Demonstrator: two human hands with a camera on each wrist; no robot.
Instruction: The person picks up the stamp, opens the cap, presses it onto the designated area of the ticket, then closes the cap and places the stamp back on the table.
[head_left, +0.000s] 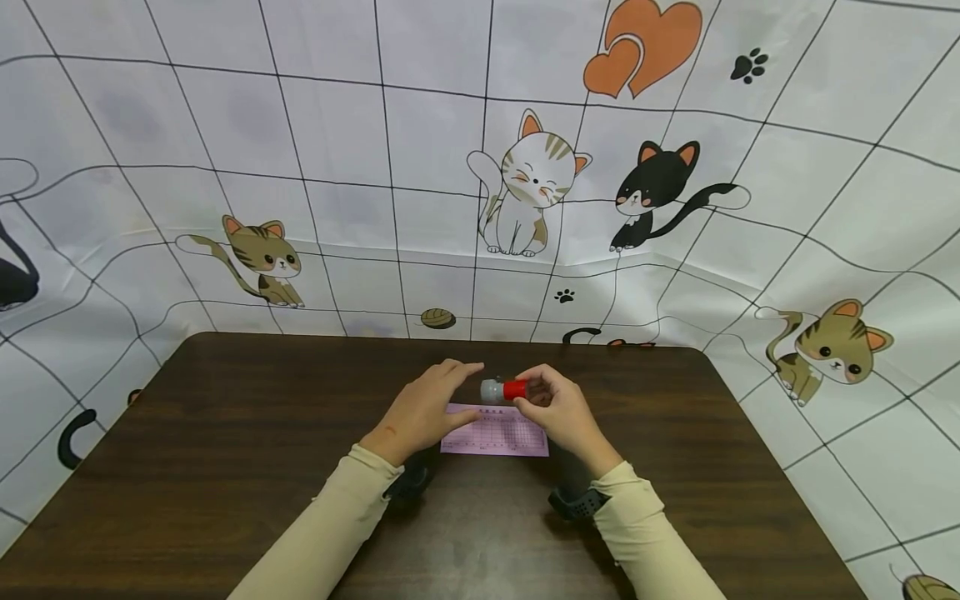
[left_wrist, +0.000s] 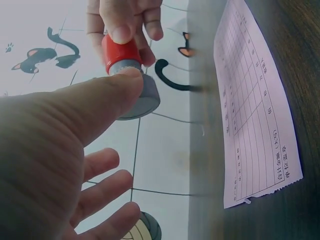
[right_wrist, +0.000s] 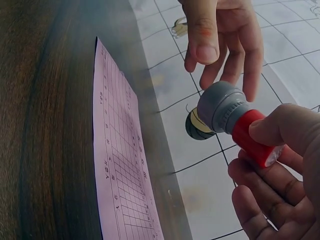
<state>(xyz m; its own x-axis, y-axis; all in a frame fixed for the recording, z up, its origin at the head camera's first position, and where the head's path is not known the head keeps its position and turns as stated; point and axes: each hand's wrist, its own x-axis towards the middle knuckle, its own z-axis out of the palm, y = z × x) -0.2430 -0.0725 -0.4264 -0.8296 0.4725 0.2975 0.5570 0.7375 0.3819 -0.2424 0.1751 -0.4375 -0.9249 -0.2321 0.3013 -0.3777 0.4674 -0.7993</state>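
My right hand (head_left: 564, 414) pinches the red handle of a small stamp (head_left: 514, 390) between thumb and fingers, holding it sideways above the table. The stamp's round grey cap (right_wrist: 219, 106) points left, toward my left hand (head_left: 422, 414). That left hand has its fingers spread and extended, with a gap between it and the cap in the right wrist view. In the left wrist view its thumb overlaps the grey part of the stamp (left_wrist: 120, 55). Beneath both hands lies a pink printed form (head_left: 497, 433) with a ruled grid, partly covered by the hands in the head view.
The dark brown wooden table (head_left: 225, 467) spreads out on both sides of the form. Behind it and at its sides hangs a white sheet (head_left: 337, 125) with black grid lines and cartoon cats. Dark bands (head_left: 579, 503) circle both wrists.
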